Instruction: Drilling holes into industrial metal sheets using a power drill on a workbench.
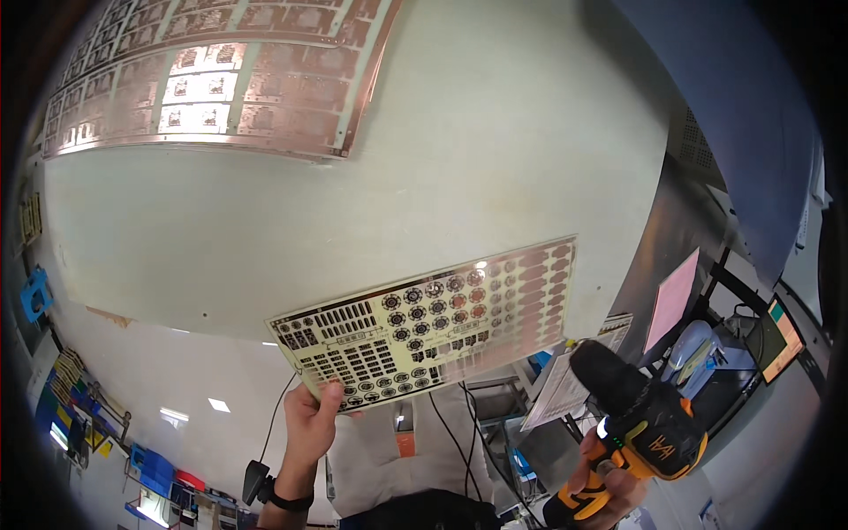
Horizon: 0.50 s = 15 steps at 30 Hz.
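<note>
My left hand grips the near left corner of a circuit board panel, thumb on top and fingers underneath. Copper and dark patterns of rings, small rectangles and larger shapes cover this pale panel. It lies tilted, partly over the near edge of the white table. Wrapped around the handle of a black and yellow cordless drill is my right hand. The drill's nose points up and left at the panel's near right corner; whether the tip touches it, I cannot tell.
On the far left of the white table lies a large copper-clad sheet. At the right are a pink sheet, a blue bin and a screen. More pale boards stand below the table edge. Cables hang near my legs.
</note>
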{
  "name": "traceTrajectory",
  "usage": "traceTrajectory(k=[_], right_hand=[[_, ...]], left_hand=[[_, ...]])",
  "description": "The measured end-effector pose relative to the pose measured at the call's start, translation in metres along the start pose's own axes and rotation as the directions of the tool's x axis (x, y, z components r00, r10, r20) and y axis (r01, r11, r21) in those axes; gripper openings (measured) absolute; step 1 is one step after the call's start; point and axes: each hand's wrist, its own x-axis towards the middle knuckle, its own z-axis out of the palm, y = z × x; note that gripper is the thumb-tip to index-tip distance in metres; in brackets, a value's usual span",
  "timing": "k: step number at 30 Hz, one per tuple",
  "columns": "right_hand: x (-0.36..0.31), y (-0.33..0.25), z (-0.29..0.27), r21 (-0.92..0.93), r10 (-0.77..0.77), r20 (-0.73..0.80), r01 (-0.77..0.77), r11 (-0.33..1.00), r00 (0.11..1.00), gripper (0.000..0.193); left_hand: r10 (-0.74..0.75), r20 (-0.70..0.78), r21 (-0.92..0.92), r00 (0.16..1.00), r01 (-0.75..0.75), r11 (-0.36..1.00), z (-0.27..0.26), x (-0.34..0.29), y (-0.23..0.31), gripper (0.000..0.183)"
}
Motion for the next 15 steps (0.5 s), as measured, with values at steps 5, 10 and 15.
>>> traceTrajectory(k=[5, 10, 15], right_hand=[[0.003, 0.012, 0.005, -0.068, 0.212, -0.007, -0.212, 0.975, 0.977, 0.036], [0.012, 0.031, 0.031, -0.07, 0.08, 0.06, -0.075, 0.995, 0.995, 0.056], [0.014, 0.041, 0.045, -0.324, 0.045, 0.102, -0.01, 0.946, 0.994, 0.058]], left_hand=[[0.426, -0.291, 0.46, 0.857, -0.266, 0.847, -0.001, 0.002, 0.012, 0.027], [0.826, 0.154, 0.622, 0.542, -0.703, 0.345, 0.048, 0.025, 0.063, 0.03], [0.859, 0.195, 0.712, 0.474, -0.67, 0.208, 0.072, 0.076, 0.064, 0.055]])
